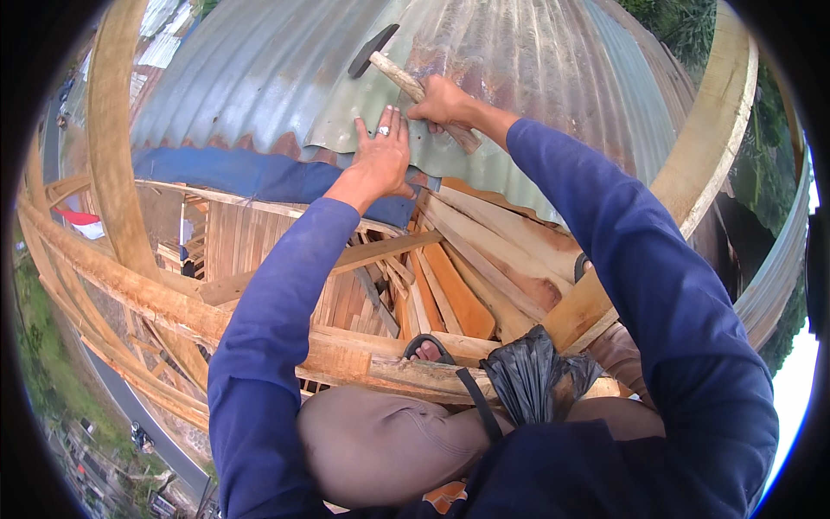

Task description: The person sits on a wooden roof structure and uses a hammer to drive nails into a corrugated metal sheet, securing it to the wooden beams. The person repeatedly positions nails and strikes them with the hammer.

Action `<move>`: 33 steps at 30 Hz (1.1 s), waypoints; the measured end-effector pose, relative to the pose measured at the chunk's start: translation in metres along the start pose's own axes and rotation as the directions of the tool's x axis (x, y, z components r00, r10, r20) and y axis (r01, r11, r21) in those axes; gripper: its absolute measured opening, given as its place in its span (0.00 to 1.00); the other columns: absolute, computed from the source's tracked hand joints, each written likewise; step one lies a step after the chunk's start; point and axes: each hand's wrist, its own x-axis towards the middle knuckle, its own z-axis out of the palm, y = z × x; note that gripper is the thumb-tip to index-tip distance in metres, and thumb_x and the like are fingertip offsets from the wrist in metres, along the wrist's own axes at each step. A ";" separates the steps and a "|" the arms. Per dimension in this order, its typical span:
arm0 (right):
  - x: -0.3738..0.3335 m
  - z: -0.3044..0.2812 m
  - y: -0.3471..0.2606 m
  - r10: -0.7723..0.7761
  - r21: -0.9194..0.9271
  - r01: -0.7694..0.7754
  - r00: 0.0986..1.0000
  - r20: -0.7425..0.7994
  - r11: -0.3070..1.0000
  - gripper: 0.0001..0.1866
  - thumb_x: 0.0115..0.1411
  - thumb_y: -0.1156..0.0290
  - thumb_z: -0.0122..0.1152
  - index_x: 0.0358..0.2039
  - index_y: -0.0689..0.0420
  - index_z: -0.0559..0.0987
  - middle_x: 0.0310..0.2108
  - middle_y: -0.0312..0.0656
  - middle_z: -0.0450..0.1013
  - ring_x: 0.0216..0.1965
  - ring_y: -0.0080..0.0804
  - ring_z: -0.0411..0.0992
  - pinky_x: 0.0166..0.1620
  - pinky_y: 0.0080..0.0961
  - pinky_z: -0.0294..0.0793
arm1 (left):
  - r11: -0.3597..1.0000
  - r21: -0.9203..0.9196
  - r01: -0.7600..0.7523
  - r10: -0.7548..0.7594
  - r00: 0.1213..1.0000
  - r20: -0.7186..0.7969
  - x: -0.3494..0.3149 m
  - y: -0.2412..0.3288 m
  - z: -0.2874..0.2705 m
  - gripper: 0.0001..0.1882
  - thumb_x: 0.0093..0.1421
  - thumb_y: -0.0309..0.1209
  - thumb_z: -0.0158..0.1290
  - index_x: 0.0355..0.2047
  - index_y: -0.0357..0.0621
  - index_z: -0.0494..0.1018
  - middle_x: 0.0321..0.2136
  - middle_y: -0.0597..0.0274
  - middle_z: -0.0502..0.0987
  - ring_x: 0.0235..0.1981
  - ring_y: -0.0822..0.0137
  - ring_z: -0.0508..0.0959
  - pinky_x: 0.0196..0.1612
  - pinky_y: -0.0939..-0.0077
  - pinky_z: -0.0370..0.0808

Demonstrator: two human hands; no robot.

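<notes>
My right hand [443,102] is closed round the wooden handle of a hammer [398,76]. Its dark metal head points up and left, above the roof. Flat on the lower edge of a corrugated metal sheet [346,121] lies my left hand [380,156], fingers spread and a ring on one of them. The sheet is greenish and overlaps rusty, weathered roofing [519,78]. Below its edge runs a blue tarp [233,176], partly covered by my left wrist. Whether a nail sits under my left fingers cannot be made out.
Long wooden beams [138,298] frame the left side, with another beam [709,130] at the right. Loose planks [484,251] lie below the roof edge. A black plastic bag [536,372] hangs at my waist. Far below on the left is a road [130,398] with a motorbike.
</notes>
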 end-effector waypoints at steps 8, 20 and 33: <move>-0.002 -0.004 -0.005 -0.055 0.027 0.054 0.998 0.009 0.998 0.15 0.46 0.72 0.67 0.26 0.72 0.73 0.16 0.48 0.73 0.13 0.31 0.73 0.16 0.28 0.72 | 1.000 -0.008 0.007 -0.008 1.000 -0.024 -0.002 0.001 0.005 0.55 0.44 0.45 0.63 0.64 0.25 0.50 0.67 0.39 0.50 0.70 0.50 0.47 0.59 0.25 0.53; -0.004 -0.017 -0.007 -0.050 0.046 0.049 0.999 0.009 0.998 0.11 0.46 0.74 0.66 0.24 0.70 0.75 0.13 0.44 0.71 0.13 0.28 0.71 0.15 0.26 0.69 | 0.985 -0.170 0.004 -0.013 0.999 -0.052 0.000 -0.002 -0.005 0.52 0.47 0.40 0.62 0.64 0.24 0.47 0.66 0.37 0.49 0.70 0.47 0.47 0.60 0.25 0.52; -0.013 -0.035 -0.011 -0.032 0.140 0.019 0.995 0.090 0.990 0.09 0.48 0.76 0.64 0.19 0.70 0.77 0.15 0.45 0.74 0.14 0.28 0.72 0.17 0.25 0.72 | 0.984 -0.177 -0.028 0.009 0.994 -0.107 -0.009 0.005 -0.021 0.44 0.50 0.28 0.57 0.62 0.22 0.49 0.65 0.34 0.51 0.69 0.45 0.49 0.61 0.28 0.52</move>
